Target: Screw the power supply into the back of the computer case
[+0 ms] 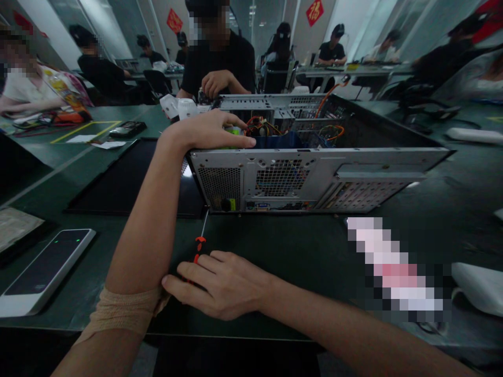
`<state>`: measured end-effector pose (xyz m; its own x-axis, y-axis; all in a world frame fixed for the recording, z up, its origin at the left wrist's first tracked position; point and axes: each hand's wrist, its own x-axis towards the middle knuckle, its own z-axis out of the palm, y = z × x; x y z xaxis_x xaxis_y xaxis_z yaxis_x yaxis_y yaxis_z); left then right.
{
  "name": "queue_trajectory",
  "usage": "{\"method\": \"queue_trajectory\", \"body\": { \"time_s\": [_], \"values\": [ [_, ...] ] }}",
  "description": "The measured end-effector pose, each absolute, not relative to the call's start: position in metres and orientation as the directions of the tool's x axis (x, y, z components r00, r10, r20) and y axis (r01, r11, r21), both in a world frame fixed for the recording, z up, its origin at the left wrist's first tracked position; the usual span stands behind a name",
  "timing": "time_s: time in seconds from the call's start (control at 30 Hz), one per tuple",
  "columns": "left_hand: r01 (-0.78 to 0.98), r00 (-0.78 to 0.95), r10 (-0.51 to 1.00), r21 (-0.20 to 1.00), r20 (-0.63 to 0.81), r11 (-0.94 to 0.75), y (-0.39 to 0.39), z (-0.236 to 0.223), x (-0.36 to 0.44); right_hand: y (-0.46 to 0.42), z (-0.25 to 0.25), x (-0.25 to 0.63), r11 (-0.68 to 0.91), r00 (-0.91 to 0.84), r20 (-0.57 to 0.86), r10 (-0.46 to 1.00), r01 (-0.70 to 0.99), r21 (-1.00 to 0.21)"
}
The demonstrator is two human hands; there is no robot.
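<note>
Grey metal computer case [314, 175] lies open on the green table [291, 251], the left hand [212, 133] resting flat, fingers spread, on its top edge. Right hand [220, 283] pinches a red-handled screwdriver [199, 243] against the case's rear.

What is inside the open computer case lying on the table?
Inside the computer case, orange and multicoloured cables, a blue part and perforated metal bays show. The left hand rests on the top edge; the near wall hides everything lower down.
</note>
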<state>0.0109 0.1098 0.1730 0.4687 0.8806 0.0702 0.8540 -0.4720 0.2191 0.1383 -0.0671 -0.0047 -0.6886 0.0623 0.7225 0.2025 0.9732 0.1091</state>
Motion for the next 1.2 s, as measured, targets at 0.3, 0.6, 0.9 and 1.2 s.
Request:
{"method": "queue_trajectory", "body": {
  "time_s": [0.3, 0.6, 0.9, 1.2],
  "values": [
    [0.86, 0.461, 0.884, 0.208, 0.071, -0.465, 0.109, 0.173, 0.011, -0.065, -0.004, 0.138, 0.983, -0.752, 0.657, 0.057, 0.158, 0.096],
    [0.859, 0.458, 0.886, 0.221, 0.072, -0.462, 0.111, 0.172, 0.011, -0.063, 0.0, 0.142, 0.988, -0.815, 0.572, 0.09, 0.146, 0.052],
    [0.854, 0.463, 0.883, 0.226, 0.077, -0.468, 0.111, 0.172, 0.01, -0.065, -0.011, 0.145, 0.967, -0.782, 0.613, 0.113, 0.229, 0.114],
    [0.855, 0.461, 0.883, 0.223, 0.085, -0.468, 0.109, 0.172, 0.012, -0.063, -0.001, 0.144, 0.977, -0.807, 0.58, 0.113, 0.196, 0.083]
  ]
}}
